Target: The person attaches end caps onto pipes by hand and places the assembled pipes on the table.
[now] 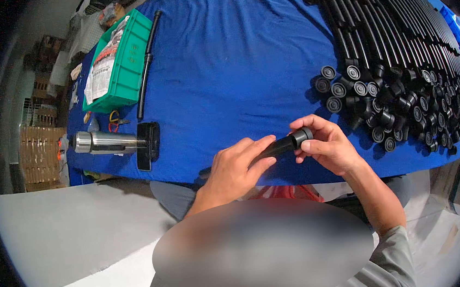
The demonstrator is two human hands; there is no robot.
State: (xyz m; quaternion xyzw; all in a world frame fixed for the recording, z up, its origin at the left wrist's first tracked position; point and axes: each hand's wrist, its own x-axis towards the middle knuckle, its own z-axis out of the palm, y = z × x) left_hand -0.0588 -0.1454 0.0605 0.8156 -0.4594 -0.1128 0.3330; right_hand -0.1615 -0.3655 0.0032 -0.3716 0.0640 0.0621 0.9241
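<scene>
The held cap (302, 135) looks smooth plastic, the silver cylinder (112, 142) glossy metal.

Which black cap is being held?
The cap at the end of the black tube, in the right hand; the other caps sit on the blue cloth.

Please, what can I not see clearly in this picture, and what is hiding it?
All in the head view:
- middle of the black tube: under the left hand;
- part of the black cap: behind fingers of the right hand;
- inside of the green crate: largely covered by newspaper;
- many loose caps: overlapping, too small to count;
- the person's lap: behind a blurred oval.
</scene>
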